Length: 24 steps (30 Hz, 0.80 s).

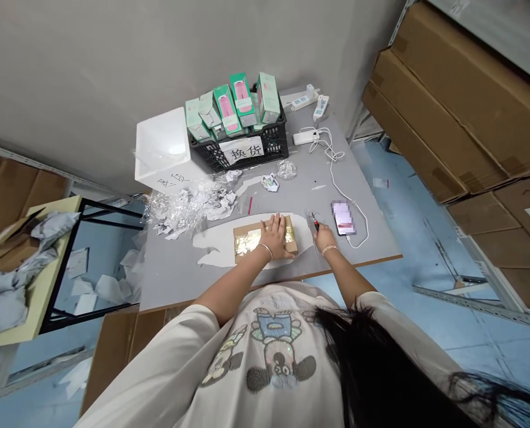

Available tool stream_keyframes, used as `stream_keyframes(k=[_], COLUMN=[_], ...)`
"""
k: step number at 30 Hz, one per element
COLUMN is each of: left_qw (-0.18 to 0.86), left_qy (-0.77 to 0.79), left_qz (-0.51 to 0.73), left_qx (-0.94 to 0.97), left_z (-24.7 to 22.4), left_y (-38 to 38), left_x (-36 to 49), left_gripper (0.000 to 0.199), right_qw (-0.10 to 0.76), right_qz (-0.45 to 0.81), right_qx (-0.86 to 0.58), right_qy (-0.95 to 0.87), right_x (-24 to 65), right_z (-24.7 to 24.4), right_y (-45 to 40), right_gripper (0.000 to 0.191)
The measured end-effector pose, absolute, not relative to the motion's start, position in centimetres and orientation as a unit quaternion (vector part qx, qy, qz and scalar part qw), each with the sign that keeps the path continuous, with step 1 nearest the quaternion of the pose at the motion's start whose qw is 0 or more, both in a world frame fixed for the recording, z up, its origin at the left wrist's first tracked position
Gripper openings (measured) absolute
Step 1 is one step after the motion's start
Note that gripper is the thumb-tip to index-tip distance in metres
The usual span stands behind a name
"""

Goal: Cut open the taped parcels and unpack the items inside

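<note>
My left hand (274,235) lies flat with spread fingers on a small cardboard parcel (265,239), which is partly covered in gold foil-like wrap. The parcel sits on a white sheet of backing paper (215,241) on the grey tabletop (189,279). My right hand (325,238) is just to the right of the parcel, and its fingers appear to hold a small tool with a dark and red handle, probably small scissors (315,222). A phone (343,219) lies to the right of that hand, its screen blurred out.
A black crate (265,148) with a paper label holds several pale green boxes at the table's back. Beside it stand a white bin (162,151) and crumpled plastic and paper scraps (193,208). A power strip (303,100) and white cables (336,172) lie behind the phone. Large cardboard boxes (447,107) fill the shelving at right.
</note>
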<state>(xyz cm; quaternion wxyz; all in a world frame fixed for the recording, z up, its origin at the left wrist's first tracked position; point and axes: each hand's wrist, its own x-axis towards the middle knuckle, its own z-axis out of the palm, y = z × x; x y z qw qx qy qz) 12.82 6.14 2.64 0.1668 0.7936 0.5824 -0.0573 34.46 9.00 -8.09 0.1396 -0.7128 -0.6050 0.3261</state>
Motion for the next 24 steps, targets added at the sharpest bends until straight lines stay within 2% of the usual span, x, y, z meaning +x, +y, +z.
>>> stream_keyframes(k=[4,6,8,14,24], left_qw=[0.177,0.179,0.18,0.189,0.197], left_qy=[0.583,0.582,0.58,0.574,0.583], left_qz=[-0.064,-0.047,-0.028,0.017,0.017], left_qx=[0.79,0.792,0.794,0.796,0.788], left_z=[2.5,2.6,2.6,2.3,2.1], left_y=[7.3,7.2,7.0,6.6,6.8], left_x=[13.4,13.3,13.2,13.0,12.9], left_gripper=[0.144,0.143,0.141,0.136,0.138], right_qw=[0.264,0.278,0.266,0.22,0.165], right_qz=[0.535,0.646,0.701,0.697,0.618], right_qx=[-0.659,-0.58,-0.522,-0.509,-0.548], right_qy=[-0.458,-0.412,-0.407,-0.454,-0.538], right_x=[33.8,33.3,32.7,32.1,31.9], right_z=[-5.6,-4.3,-3.3,-2.1,0.0], right_y=[8.9,8.6,8.3,8.2,9.0], right_gripper=[0.026,0.03,0.033,0.035,0.033])
